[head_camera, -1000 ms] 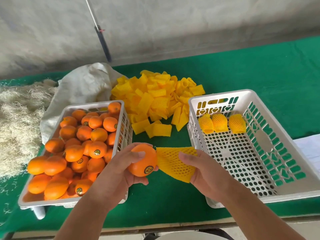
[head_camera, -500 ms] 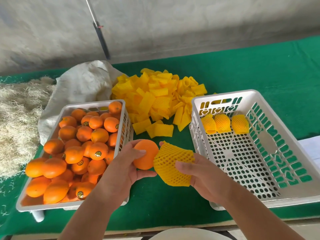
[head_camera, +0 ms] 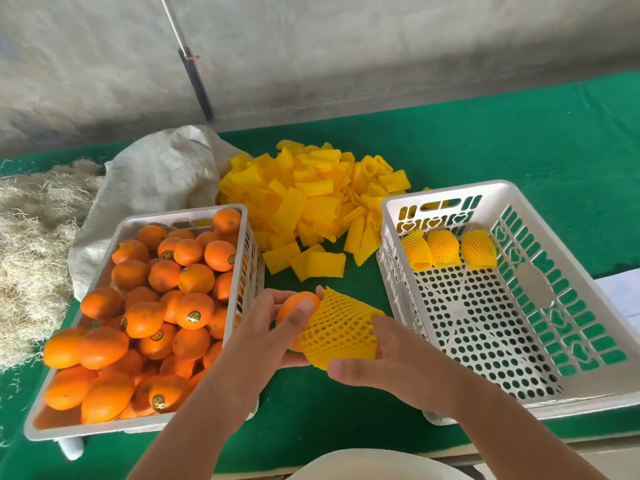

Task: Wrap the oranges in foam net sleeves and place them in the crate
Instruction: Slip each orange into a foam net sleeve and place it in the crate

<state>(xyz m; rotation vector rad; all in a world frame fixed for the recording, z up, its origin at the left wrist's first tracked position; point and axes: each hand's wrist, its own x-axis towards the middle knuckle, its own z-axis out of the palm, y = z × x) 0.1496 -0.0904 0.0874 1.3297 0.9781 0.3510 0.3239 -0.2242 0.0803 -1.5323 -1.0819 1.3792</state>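
Half the orange now sits inside the sleeve; left fingers grip fruit, right fingers pinch foam.

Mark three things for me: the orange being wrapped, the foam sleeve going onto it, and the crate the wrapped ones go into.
orange point(head_camera: 294, 304): head view, bare top left still outside the net.
foam sleeve point(head_camera: 337, 332): head view, middle of the stretched mesh.
crate point(head_camera: 446, 190): head view, far rim.

Soft even daylight, faint shadows, wide-angle bending at edges, slightly soft focus
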